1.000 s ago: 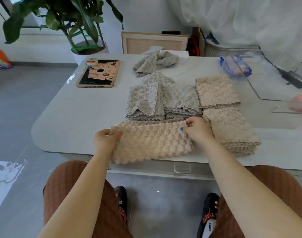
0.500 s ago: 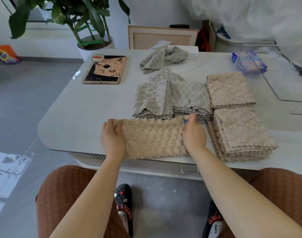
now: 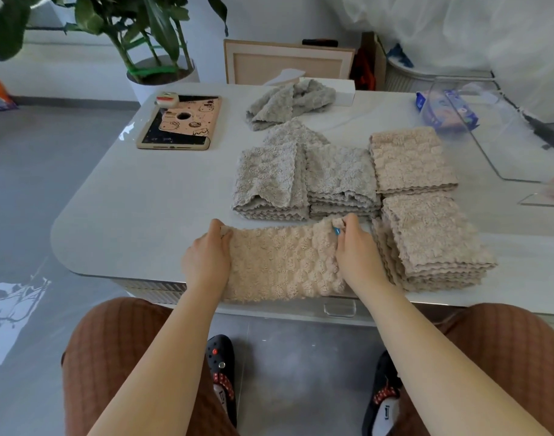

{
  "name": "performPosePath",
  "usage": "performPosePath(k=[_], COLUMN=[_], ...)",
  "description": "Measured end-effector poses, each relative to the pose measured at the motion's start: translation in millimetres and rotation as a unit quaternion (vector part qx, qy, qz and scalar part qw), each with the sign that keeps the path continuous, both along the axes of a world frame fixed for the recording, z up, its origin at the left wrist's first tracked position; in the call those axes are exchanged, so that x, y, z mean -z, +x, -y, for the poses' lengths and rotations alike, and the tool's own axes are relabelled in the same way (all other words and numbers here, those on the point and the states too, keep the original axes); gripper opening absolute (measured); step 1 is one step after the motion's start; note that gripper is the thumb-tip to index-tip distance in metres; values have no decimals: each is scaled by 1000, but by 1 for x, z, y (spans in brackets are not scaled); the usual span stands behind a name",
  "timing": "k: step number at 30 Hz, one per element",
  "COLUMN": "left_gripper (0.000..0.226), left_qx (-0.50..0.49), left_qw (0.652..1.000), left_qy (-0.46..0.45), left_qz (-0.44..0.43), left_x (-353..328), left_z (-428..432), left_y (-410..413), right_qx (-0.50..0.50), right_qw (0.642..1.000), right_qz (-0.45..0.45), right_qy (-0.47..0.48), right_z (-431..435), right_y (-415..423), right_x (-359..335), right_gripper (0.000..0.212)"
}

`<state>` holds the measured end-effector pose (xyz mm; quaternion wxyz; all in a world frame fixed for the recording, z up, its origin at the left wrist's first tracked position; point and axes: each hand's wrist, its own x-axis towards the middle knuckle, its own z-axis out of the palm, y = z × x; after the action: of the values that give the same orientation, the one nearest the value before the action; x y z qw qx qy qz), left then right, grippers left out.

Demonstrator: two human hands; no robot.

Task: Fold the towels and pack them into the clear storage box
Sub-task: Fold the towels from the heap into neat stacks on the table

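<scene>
Desk (image 3: 150, 199): white, rounded corners.

Far left: tablet (image 3: 181, 124) in a pink cartoon case, with a small white-and-red item (image 3: 167, 99) on its far corner.

Behind the desk: potted plant (image 3: 150, 33) and framed board (image 3: 285, 64).

Far centre: tissue box (image 3: 329, 89), with a crumpled grey towel (image 3: 288, 102) in front of it.

Centre: left grey stack (image 3: 269, 184) and right grey stack (image 3: 338, 177), folded, side by side and touching. A loose grey towel (image 3: 293, 133) lies just behind them.

Right of these: far beige stack (image 3: 408, 158) and near beige stack (image 3: 430, 237). The near one is taller, with scalloped edges.

Far right: clear storage box (image 3: 514, 143), well apart from the hands. A blue packet (image 3: 442, 110) shows through its wall.

Obstructions: both grey stacks sit just beyond the held towel's far edge. The near beige stack is just beside the right hand (image 3: 357, 256).

Change from half a second ago: both hands are at much the same ends of the towel. The right fingers (image 3: 348, 226), then laid along the edge, now curl over the far right corner and bunch it up. The stacks are unmoved.

Item in hand: beige towel (image 3: 285, 262), bobbled pile, folded to a wide band. It lies at the desk's near edge, its near hem reaching slightly over the rim. The left hand (image 3: 206, 259) has its fingers pinching the far left corner; the right fingers pinch the far right corner. The far edge dips slightly between the two corners.
</scene>
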<state>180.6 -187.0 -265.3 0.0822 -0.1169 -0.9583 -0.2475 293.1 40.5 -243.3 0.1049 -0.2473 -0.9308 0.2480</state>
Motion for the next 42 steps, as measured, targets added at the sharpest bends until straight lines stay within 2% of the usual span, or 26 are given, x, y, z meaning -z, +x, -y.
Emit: performPosePath(k=[4, 7, 10, 12, 16, 20, 23, 28, 31, 33, 36, 39, 42], left_gripper=[23, 28, 31, 29, 18, 51, 62, 48, 35, 30, 29, 43, 63], left_qx=[-5, -44, -107, -99, -67, -86, -109, -112, -82, -53, -45, -69, -78], left_qw=[996, 976, 951, 957, 980, 976, 975, 978, 984, 987, 988, 983, 964], left_qy=[89, 204, 285, 271, 179, 171, 111, 25, 67, 109, 127, 91, 59], left_qz=[22, 57, 50, 37, 53, 105, 156, 176, 142, 103, 71, 145, 249], left_x=[-1, -3, -4, -2, -1, -15, -19, -20, -18, -17, -19, -23, -29], left_z=[5, 3, 2, 3, -2, -4, 2, 4, 1, 1, 2, 0, 7], left_y=[-1, 1, 3, 3, 0, 0, 1, 19, 24, 21, 16, 15, 14], right_qx=[67, 79, 90, 87, 81, 105, 106, 113, 102, 114, 134, 135, 149], right_qw=[994, 995, 995, 996, 995, 993, 988, 977, 983, 988, 989, 982, 945], right_qz=[-42, -33, -33, -12, 28, 49, 115, 173, 150, 99, 15, 3, 31], right_qy=[-73, -53, -24, 11, 43, -5, 13, 53, 19, -9, -55, -132, -290], right_z=[-4, -6, -6, -5, -3, -8, -8, 5, 7, 7, 4, 0, -8], right_y=[-14, -20, -22, -23, -25, -20, -8, 3, 3, 6, 14, 19, 17], right_x=[10, 17, 17, 17, 17, 10, 7, 4, 4, 0, -4, -5, -10], right_gripper=[5, 6, 8, 9, 13, 29, 39, 35, 31, 25, 18, 29, 50])
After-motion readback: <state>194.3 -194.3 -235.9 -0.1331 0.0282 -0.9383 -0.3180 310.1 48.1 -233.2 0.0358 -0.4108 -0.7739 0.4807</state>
